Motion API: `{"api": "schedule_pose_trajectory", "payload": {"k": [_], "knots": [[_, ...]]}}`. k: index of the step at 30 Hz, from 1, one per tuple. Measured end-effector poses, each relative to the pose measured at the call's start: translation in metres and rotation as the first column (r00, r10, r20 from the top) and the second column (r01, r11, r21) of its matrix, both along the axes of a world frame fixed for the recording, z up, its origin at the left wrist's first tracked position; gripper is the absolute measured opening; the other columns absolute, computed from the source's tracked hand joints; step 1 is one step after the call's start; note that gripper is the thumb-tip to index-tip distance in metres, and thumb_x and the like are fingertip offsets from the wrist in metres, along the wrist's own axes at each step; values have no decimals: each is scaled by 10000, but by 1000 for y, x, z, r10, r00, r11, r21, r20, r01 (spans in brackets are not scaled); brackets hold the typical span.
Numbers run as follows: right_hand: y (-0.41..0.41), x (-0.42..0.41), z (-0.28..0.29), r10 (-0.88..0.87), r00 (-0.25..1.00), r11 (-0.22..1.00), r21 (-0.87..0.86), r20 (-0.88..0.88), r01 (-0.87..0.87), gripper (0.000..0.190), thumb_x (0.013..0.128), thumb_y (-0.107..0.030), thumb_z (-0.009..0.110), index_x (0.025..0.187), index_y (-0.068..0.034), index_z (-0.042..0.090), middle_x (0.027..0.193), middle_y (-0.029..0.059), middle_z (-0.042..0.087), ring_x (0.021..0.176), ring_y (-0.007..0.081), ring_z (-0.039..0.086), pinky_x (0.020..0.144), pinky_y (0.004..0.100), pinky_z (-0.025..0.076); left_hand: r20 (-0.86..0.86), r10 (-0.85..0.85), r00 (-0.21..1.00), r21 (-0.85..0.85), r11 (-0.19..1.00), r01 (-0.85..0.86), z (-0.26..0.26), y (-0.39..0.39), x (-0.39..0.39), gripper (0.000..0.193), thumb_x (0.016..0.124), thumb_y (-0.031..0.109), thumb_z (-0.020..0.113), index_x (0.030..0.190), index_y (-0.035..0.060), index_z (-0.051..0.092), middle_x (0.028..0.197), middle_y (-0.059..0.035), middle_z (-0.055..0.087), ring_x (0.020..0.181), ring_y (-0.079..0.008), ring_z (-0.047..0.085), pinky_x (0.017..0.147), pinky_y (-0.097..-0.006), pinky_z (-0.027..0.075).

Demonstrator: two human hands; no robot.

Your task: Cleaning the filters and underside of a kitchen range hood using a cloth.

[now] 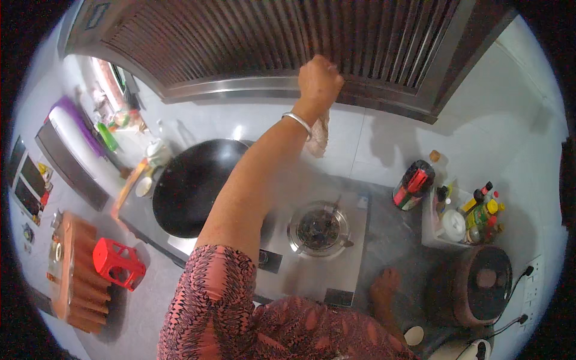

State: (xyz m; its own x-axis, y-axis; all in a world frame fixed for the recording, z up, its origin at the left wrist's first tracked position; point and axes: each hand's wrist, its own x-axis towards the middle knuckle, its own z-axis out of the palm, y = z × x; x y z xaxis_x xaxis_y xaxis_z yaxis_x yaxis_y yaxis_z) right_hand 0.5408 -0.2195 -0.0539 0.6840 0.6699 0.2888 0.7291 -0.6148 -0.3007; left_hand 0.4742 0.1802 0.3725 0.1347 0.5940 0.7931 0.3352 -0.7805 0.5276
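Observation:
My left hand (320,83), with a silver bangle on its wrist, is raised in a fist at the front edge of the slatted range hood (252,40). A pale, crumpled cloth (320,137) hangs below the fist, partly hidden by my wrist, and the fist appears closed on its upper end. My right hand (387,281) rests on the dark countertop (387,238) beside the gas stove (310,279); its fingers are too dim to make out. A black wok (193,189) sits on the stove's left side, partly behind my forearm. The right burner (319,229) is uncovered.
Right of the stove stand a large dark bottle (411,184), a white bin (443,240) of condiment bottles, and a rice cooker (486,285) near plugged-in cords (508,328). A red plastic stool (119,263) and a brown slatted piece (81,274) are at left.

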Motion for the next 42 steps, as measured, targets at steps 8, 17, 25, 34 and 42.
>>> {"api": "schedule_pose_trajectory", "payload": {"k": [8,17,25,34,42], "knots": [[7,3,4,-77,975,969,-247,-207,24,442,780,-280,558,1150,-39,558,1228,113,478,1201,313,378,1074,474,169,222,-13,975,-5,1000,14,27,-10,-5,147,701,92,607,779,-32,621,776,-232,630,788,-390,617,725,-433,485],[4,2,-2,-98,959,976,-215,-267,40,576,766,-216,609,1261,26,442,1307,167,410,1238,364,322,1059,464,249,346,-23,938,324,941,-96,116,-22,-24,168,686,91,602,780,-38,652,695,-224,631,672,-323,647,644,-379,505],[5,-6,2,-14,976,990,140,218,-17,190,698,-63,553,870,20,555,1009,230,526,940,382,500,815,472,402,427,-222,877,86,975,205,164,-63,-49,76,808,22,553,832,-49,559,731,-165,606,635,-239,559,597,-306,437],[4,-8,-14,-103,995,986,127,-16,104,187,738,-58,525,913,-2,558,979,196,532,920,357,501,781,471,392,510,-359,781,491,868,79,162,-35,-41,148,700,128,621,767,-4,622,748,-204,626,727,-355,611,678,-420,471],[5,-7,-2,-69,996,991,-123,-57,62,485,757,-125,576,1194,57,470,1254,215,428,1175,398,392,1008,485,302,467,-95,879,551,809,-205,145,-39,-52,115,776,102,602,808,-9,607,686,-125,628,631,-235,615,606,-325,483]]}}
